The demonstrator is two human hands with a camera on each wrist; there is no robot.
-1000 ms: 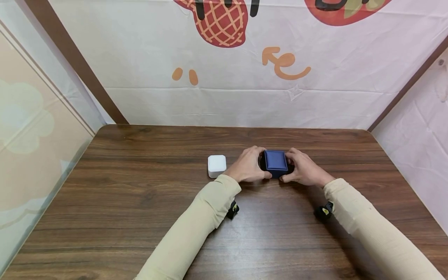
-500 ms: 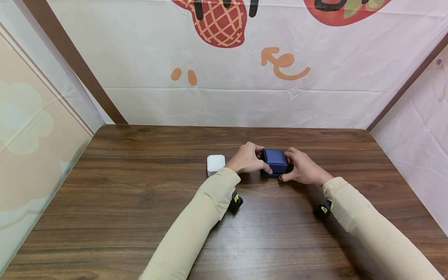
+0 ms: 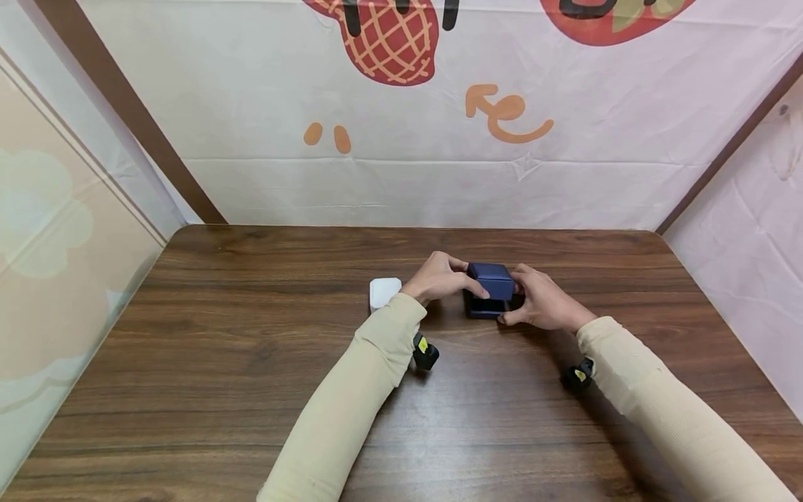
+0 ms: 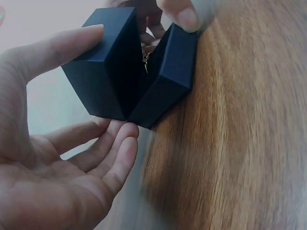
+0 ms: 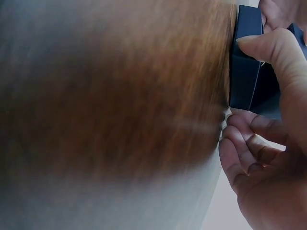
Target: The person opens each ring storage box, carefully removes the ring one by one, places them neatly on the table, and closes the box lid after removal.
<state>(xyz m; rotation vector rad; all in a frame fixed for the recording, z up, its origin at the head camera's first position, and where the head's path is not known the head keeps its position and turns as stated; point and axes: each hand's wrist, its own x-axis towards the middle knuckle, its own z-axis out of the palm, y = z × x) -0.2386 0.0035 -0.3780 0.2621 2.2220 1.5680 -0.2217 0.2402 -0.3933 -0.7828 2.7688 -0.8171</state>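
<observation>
A navy-blue hinged jewelry box (image 3: 492,280) stands on the table, its lid partly raised from the base. My left hand (image 3: 439,279) grips the lid (image 4: 91,81), thumb on the front and fingers at the back. With my right hand (image 3: 544,301) I hold the base (image 5: 245,81) down on the table, thumb on its front edge and fingers behind. Between lid and base, in the left wrist view, a small gold-coloured piece of jewelry (image 4: 146,62) shows; its exact kind cannot be made out.
A small white box (image 3: 384,291) with rounded corners sits just left of my left hand, partly hidden by it. The brown wood-grain table (image 3: 188,362) ends at a printed white cloth wall (image 3: 414,181) at the back.
The box's lid has swung up and back from the base, with my left hand rising along with it. My right hand has stayed at the base.
</observation>
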